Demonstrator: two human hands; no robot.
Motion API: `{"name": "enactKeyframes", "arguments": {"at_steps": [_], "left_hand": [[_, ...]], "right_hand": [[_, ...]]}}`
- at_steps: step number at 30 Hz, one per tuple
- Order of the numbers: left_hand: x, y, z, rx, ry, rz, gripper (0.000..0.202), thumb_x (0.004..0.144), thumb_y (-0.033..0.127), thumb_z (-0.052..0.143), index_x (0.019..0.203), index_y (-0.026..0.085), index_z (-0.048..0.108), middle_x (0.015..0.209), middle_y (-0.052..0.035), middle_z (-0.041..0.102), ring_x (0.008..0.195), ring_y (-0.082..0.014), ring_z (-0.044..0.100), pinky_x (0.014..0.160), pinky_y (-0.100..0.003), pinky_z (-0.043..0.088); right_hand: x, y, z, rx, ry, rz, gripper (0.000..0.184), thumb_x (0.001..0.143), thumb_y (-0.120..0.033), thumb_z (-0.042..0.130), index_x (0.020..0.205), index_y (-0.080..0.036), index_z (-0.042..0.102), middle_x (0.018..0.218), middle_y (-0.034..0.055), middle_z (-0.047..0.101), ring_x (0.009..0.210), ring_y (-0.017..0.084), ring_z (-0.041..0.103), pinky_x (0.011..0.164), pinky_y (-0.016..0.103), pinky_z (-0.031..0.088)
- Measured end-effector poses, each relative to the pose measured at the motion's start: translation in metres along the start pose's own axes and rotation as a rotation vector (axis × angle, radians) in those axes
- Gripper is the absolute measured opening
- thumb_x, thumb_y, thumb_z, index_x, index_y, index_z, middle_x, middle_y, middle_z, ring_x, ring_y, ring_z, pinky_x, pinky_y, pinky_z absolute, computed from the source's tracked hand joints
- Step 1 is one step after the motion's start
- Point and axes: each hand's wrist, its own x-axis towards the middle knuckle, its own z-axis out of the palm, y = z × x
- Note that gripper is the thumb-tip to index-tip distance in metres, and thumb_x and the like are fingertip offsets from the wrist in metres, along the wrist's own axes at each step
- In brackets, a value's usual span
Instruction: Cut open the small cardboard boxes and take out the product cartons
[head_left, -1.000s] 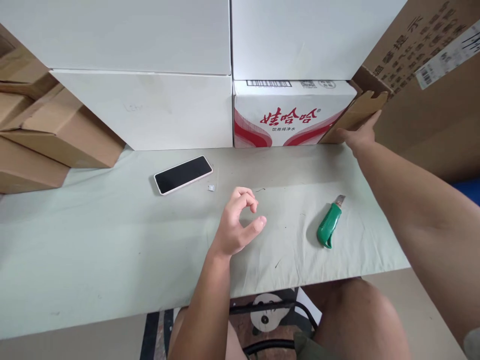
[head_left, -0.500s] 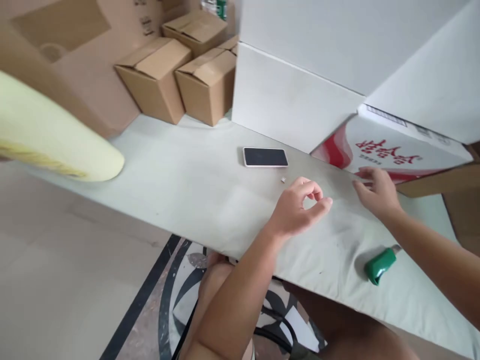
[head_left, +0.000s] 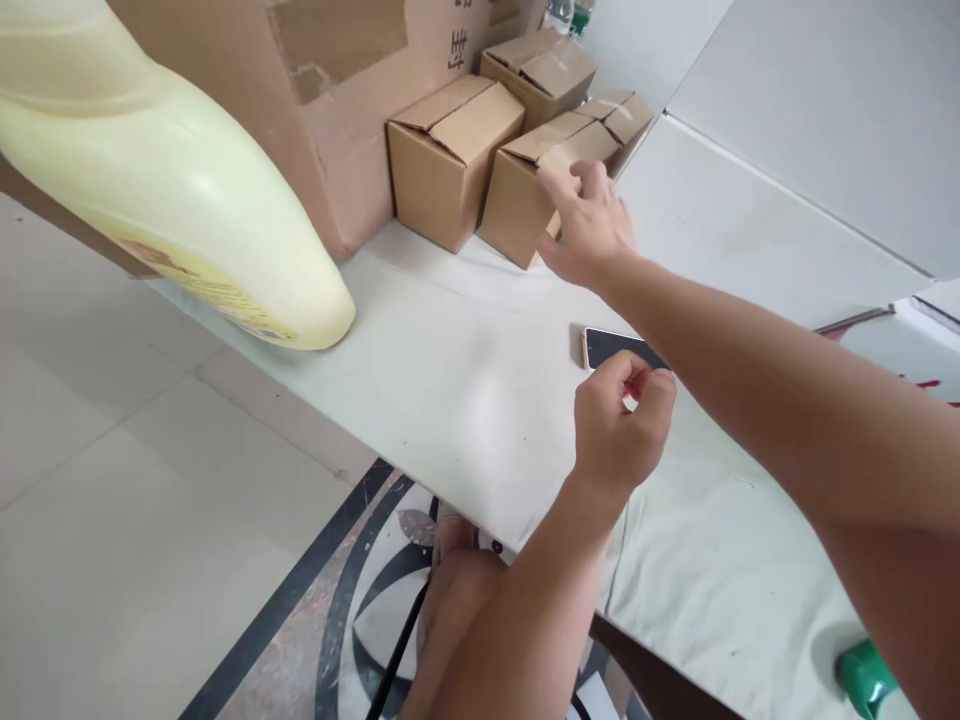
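Note:
My right hand [head_left: 592, 225] is stretched far forward with its fingers apart, at the front of a small brown cardboard box [head_left: 517, 205]. I cannot tell whether it touches the box. Nearer to me, my left hand [head_left: 622, 420] is closed in a pinch, thumb against curled fingers. Anything between those fingertips is hidden. Just beyond it lies a smartphone [head_left: 611, 345] with a dark screen, partly covered by my left hand and right forearm.
A large pale yellow bottle [head_left: 217, 200] stands at the left edge of the table [head_left: 420, 370]. Two more small boxes [head_left: 457, 150] sit by a big carton [head_left: 352, 150]. White panels [head_left: 750, 210] rise at the right. A green object [head_left: 862, 675] lies at lower right, partly hidden by my arm.
The view has swung left. My right hand has moved from beside the red-and-white box across to the small brown boxes. My left hand's fingers have curled in more tightly.

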Motion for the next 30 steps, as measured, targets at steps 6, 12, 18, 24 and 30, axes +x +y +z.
{"name": "enactKeyframes", "arguments": {"at_steps": [6,12,18,24,30], "left_hand": [[0.001,0.003,-0.004,-0.065,0.020,-0.057,0.025,0.087,0.023,0.060,0.064,0.021,0.050,0.066,0.0014,0.052,0.073,-0.0152,0.049,0.070,-0.032,0.041],[-0.003,0.005,-0.007,-0.069,0.043,-0.034,0.027,0.088,0.020,0.059,0.063,0.021,0.048,0.064,0.0023,0.047,0.069,-0.0143,0.044,0.065,-0.032,0.037],[-0.004,0.005,-0.010,-0.060,0.052,0.064,0.031,0.091,0.025,0.055,0.063,0.022,0.044,0.060,0.0022,0.044,0.063,-0.0139,0.041,0.060,-0.032,0.035],[-0.007,0.005,-0.007,-0.003,0.128,0.346,0.036,0.096,0.026,0.048,0.064,0.022,0.032,0.059,0.0023,0.034,0.060,-0.0139,0.034,0.056,-0.032,0.031],[-0.017,0.036,-0.017,0.219,0.496,0.796,0.018,0.091,0.018,0.048,0.073,0.023,0.047,0.071,0.0006,0.049,0.072,-0.0155,0.051,0.072,-0.032,0.045]], "right_hand": [[0.030,-0.020,0.008,-0.067,-0.107,0.118,0.078,0.096,-0.046,0.068,0.154,-0.009,0.031,0.166,0.0259,0.021,0.156,0.048,0.024,0.122,0.076,0.021],[0.026,-0.021,0.019,-0.044,-0.082,0.185,0.081,0.096,-0.037,0.060,0.158,0.001,0.024,0.170,0.0291,0.017,0.158,0.047,0.020,0.121,0.075,0.022],[0.012,0.006,0.025,0.033,0.025,0.096,0.073,0.085,-0.024,0.059,0.153,-0.009,0.040,0.171,0.0249,0.022,0.157,0.048,0.029,0.120,0.079,0.026],[-0.059,0.003,0.003,-0.046,0.009,-0.133,0.073,0.096,-0.035,0.049,0.162,-0.010,0.031,0.172,0.0232,0.027,0.154,0.041,0.039,0.122,0.067,0.034],[-0.189,0.003,-0.027,-0.072,0.279,-0.392,0.068,0.102,-0.038,0.051,0.164,-0.015,0.034,0.163,0.0202,0.046,0.148,0.032,0.053,0.121,0.053,0.040]]}}
